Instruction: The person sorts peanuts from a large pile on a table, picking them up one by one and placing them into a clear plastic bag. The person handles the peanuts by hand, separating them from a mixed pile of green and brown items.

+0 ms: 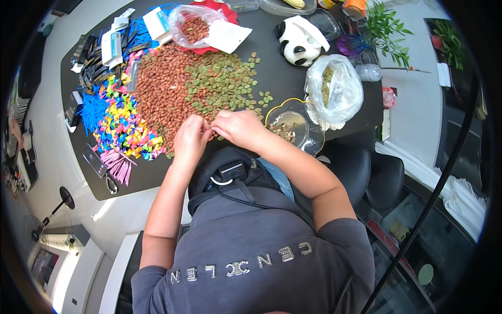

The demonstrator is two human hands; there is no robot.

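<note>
Both my hands meet at the near edge of the dark table, over the front of a pile of reddish-brown peanuts (pixel 160 86). My left hand (pixel 191 135) has its fingers bent, the tips near those of my right hand (pixel 236 127). Whether anything small sits between the fingertips cannot be seen. Green flat beans (pixel 225 80) lie spread just beyond my right hand, partly mixed with the peanuts. To the right of that hand is a clear, gold-rimmed scalloped dish (pixel 290 103) with small brownish pieces in it.
Colourful twisted pieces (pixel 123 121), blue sticks (pixel 93 110) and pink sticks (pixel 119 167) lie left, beside a phone (pixel 94 160). A plastic bag of peanuts (pixel 196 29) in a red dish stands at the back. A panda-shaped container (pixel 300 43) and a bag of greenish contents (pixel 343 88) stand right.
</note>
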